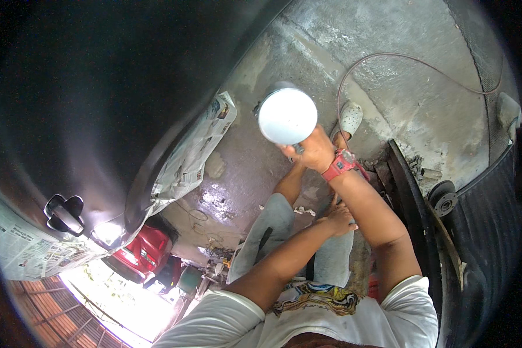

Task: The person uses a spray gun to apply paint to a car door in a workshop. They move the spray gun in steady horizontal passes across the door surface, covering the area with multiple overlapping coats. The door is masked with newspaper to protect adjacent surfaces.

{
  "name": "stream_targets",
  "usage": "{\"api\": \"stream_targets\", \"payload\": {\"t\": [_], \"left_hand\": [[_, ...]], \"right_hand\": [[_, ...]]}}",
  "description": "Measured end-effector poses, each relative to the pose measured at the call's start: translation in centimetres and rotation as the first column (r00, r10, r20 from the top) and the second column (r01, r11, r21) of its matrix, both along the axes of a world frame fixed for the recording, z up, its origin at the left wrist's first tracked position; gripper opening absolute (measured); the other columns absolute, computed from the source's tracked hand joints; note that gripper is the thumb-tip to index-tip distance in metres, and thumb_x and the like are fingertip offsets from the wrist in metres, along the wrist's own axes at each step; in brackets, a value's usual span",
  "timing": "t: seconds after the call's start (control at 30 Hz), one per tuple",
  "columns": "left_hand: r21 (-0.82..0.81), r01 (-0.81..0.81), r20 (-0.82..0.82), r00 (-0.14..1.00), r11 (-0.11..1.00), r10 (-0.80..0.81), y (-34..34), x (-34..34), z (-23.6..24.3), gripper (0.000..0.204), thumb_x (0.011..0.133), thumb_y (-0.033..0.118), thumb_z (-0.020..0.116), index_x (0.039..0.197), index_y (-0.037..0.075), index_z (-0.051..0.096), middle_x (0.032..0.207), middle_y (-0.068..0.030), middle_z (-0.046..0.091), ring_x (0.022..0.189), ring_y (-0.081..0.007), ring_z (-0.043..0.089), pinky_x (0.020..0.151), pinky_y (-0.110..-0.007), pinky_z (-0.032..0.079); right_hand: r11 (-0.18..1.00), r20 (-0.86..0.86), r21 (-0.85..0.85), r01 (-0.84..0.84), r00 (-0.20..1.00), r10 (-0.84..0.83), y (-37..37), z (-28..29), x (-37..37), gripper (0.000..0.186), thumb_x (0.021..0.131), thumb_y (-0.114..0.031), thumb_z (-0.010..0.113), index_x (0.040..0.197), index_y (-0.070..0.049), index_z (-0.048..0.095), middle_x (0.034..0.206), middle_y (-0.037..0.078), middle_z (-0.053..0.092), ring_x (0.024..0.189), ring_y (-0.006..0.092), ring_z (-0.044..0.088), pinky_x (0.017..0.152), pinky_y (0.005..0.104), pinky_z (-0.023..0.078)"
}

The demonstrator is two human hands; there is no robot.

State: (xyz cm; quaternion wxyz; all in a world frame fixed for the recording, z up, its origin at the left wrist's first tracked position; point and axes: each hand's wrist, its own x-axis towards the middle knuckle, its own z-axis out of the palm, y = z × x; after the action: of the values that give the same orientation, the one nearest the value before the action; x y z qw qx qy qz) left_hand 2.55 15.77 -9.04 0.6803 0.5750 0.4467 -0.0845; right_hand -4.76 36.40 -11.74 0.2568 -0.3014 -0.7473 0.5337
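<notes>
My right hand (318, 152), with a red watch at its wrist, is closed around the handle of a spray gun (287, 118). The gun's round white cup top faces up and hides most of its body and nozzle. A thin reddish hose (340, 78) arcs over the floor and comes down behind this hand; its joint with the gun is hidden. My left hand (337, 220) rests on my right knee, fingers stretched and holding nothing. Left of the gun, some way off, stands a glossy black car panel (116, 93) with a door handle (64, 214).
Newspaper sheets (185, 156) hang along the panel's edge. A red vehicle (145, 252) stands at the lower left. On my right are dark boards (409, 180), a round disc-shaped part (442, 198) and a black ribbed sheet (493, 226). The floor is stained concrete (412, 116).
</notes>
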Motion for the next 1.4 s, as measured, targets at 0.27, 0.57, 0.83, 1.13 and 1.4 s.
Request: {"api": "stream_targets", "payload": {"t": [0.27,0.57,0.83,1.13,1.4], "left_hand": [[-0.107,-0.406,0.084,0.906,0.908,0.415,-2.7,2.4,-3.2,0.058,0.101,0.047,0.051,0.15,0.015,0.055,0.166,-0.011,0.035,0.159,-0.0331,0.017,0.127,-0.063,0.006],[0.251,-0.236,-0.118,0.955,0.939,0.272,0.5,2.3,-3.8,0.055,0.099,0.036,0.056,0.146,0.009,0.057,0.161,-0.0139,0.044,0.156,-0.0344,0.027,0.128,-0.059,0.011],[-0.023,-0.047,-0.235,0.971,0.999,0.04,6.3,3.1,-2.5,0.045,0.1,0.037,0.06,0.136,0.012,0.068,0.166,-0.0117,0.036,0.159,-0.0295,0.02,0.13,-0.056,0.006],[-0.011,-0.1,-0.276,0.957,0.995,0.093,9.0,4.6,-2.8,0.041,0.098,0.037,0.062,0.13,0.012,0.072,0.163,-0.0091,0.043,0.156,-0.0263,0.029,0.13,-0.055,0.012],[-0.018,-0.06,-0.285,0.957,0.998,0.053,11.5,5.2,-2.9,0.041,0.099,0.039,0.062,0.128,0.012,0.072,0.162,-0.0068,0.044,0.155,-0.0254,0.031,0.13,-0.055,0.013]], "right_hand": [[0.97,-0.035,-0.212,-0.117,0.993,0.112,-3.6,-0.5,-2.9,0.045,0.096,-0.045,0.067,0.108,-0.001,0.07,0.092,0.024,0.069,0.08,0.0436,0.068,0.074,0.0514,0.056],[0.961,0.127,-0.21,0.179,0.98,-0.155,5.2,-2.0,0.3,0.046,0.096,-0.043,0.069,0.109,0.001,0.072,0.091,0.029,0.07,0.085,0.0474,0.069,0.076,0.0517,0.055],[0.9,0.06,-0.209,0.383,0.923,-0.379,15.3,-4.4,4.5,0.045,0.101,-0.037,0.066,0.126,0.0,0.068,0.098,0.028,0.072,0.092,0.0446,0.072,0.081,0.0448,0.056],[0.82,-0.001,-0.24,0.52,0.845,-0.535,26.6,-5.5,10.5,0.048,0.106,-0.042,0.059,0.13,-0.001,0.068,0.084,0.009,0.074,0.076,0.0161,0.069,0.075,0.0325,0.055],[0.767,-0.066,-0.156,0.622,0.768,-0.637,35.7,-5.6,13.7,0.048,0.11,-0.044,0.051,0.101,0.0,0.069,0.08,0.007,0.069,0.073,0.0166,0.063,0.069,0.033,0.05]]}}
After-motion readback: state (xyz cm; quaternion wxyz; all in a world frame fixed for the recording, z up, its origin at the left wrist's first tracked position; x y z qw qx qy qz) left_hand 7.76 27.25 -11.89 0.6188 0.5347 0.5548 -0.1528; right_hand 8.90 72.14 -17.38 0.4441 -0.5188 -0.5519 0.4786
